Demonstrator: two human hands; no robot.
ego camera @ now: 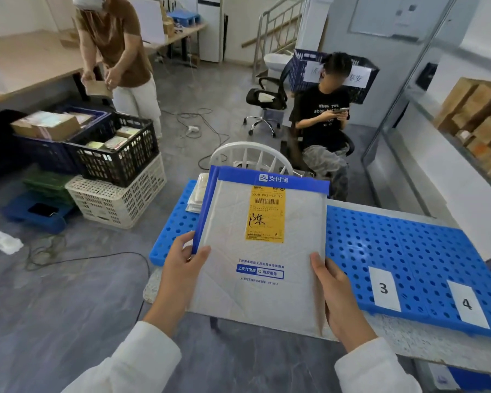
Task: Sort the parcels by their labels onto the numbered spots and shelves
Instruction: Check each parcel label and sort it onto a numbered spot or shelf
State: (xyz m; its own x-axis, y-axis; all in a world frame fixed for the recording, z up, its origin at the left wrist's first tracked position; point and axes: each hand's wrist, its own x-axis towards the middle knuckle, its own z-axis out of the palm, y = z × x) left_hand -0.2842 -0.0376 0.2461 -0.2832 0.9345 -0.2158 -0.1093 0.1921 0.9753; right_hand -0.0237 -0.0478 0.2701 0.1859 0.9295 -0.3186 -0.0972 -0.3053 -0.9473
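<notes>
My hands grip a matt grey-white padded plastic mailer with a glossy blue band [255, 256] and a yellow paper label [265, 215]; beneath lies a smooth blue perforated plastic board [425, 245].

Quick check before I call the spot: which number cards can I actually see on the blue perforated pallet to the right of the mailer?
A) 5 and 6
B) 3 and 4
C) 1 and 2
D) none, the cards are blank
B: two white cards lie on the blue pallet, one reading 3 and the other reading 4, just right of the mailer held in the left hand and right hand.
</notes>
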